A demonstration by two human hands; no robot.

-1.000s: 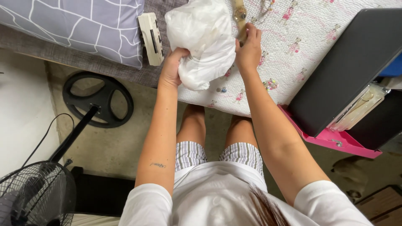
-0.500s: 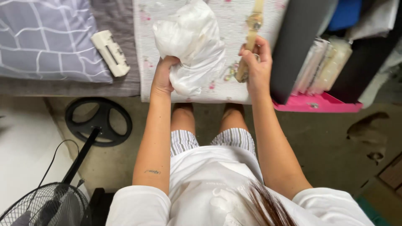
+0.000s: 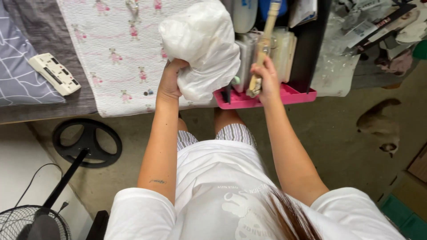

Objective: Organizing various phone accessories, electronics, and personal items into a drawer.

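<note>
My left hand (image 3: 170,80) grips a bunched white plastic bag (image 3: 202,44), held up in front of me. My right hand (image 3: 265,79) holds a beige wristwatch (image 3: 263,46) by its strap, the strap standing upright. Both hands hover over a pink tray (image 3: 289,94) that holds clear plastic boxes (image 3: 284,46) and a black lid or case (image 3: 311,49). A white quilted cloth with small pink figures (image 3: 115,53) lies on the bed to the left of the bag.
A white power strip (image 3: 54,73) lies on grey bedding next to a lilac pillow (image 3: 15,80). A standing fan with round black base (image 3: 86,142) is at the lower left. Cluttered papers and bags (image 3: 369,31) lie at the upper right. A cat (image 3: 378,126) lies on the concrete floor.
I have turned to the right, so the bed slid left and the pink tray came under my hands. Both hands keep their hold on the bag and the watch.
</note>
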